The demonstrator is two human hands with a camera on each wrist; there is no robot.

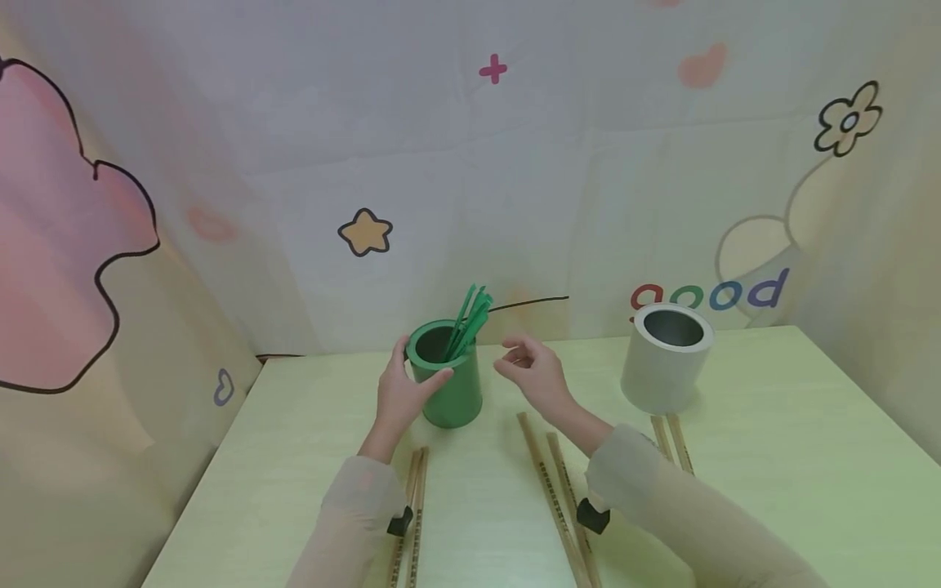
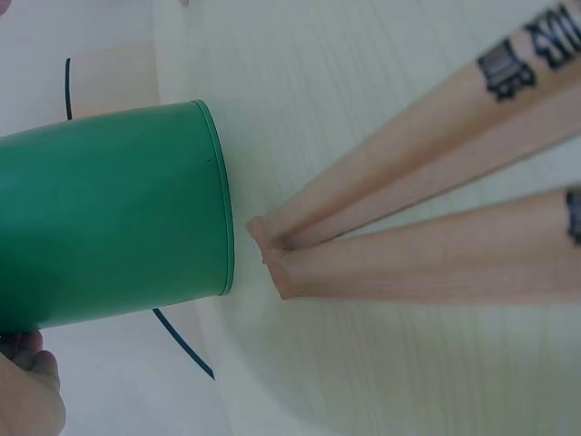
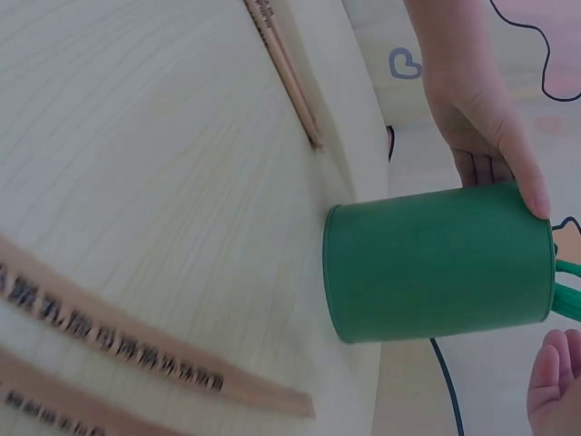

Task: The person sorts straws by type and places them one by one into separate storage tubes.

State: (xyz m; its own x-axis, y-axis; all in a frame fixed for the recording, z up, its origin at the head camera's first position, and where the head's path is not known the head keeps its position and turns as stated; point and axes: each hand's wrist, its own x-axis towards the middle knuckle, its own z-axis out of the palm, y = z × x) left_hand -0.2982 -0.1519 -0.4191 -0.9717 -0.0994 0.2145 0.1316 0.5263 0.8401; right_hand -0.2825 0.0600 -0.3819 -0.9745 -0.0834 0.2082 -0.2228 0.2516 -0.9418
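Note:
A green cylindrical cup [image 1: 453, 400] stands at the back of the table with several slim green sticks [image 1: 470, 322] leaning out of its mouth. My left hand [image 1: 400, 392] grips the cup from the left, its thumb along the front near the rim and its fingers on the far side. Just right of the cup hovers my right hand [image 1: 535, 376], fingers loosely bent and nothing visible in them. In the right wrist view, that hand's fingertips [image 3: 549, 372] appear close to the green sticks, apart from the cup.
A white cup [image 1: 665, 367] stands at the back right. Long brown paper-wrapped straws with printed lettering lie in pairs: a left pair [image 1: 416, 506], a middle pair [image 1: 555, 490] and a right pair [image 1: 672, 441]. A patterned cloth [image 1: 441, 163] hangs behind the table.

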